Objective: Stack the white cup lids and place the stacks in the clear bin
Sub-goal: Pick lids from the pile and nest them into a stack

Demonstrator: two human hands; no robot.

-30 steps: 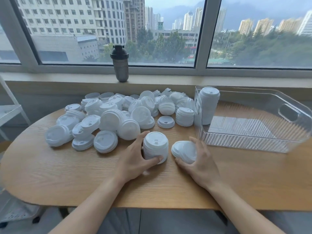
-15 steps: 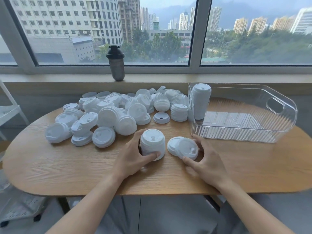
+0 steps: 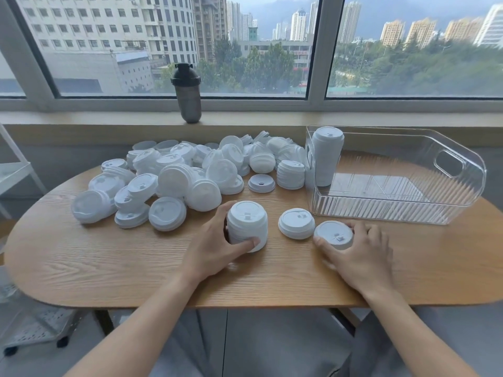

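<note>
Right now your left hand [image 3: 215, 251] wraps its fingers around the short stack [image 3: 247, 225] on the table [image 3: 109, 262], while your right hand [image 3: 359, 254] pinches a single lid [image 3: 334, 235] (another lies just beside it). Seat that lid off-centre and the stack will likely lean and spill before it reaches the clear bin [image 3: 462, 191].

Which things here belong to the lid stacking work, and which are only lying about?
Belonging to the job:
- short stack in left hand
- single lid under right hand
- loose lid pile
- clear bin with tall stack

Lying about:
- shaker bottle
- white rack
</note>
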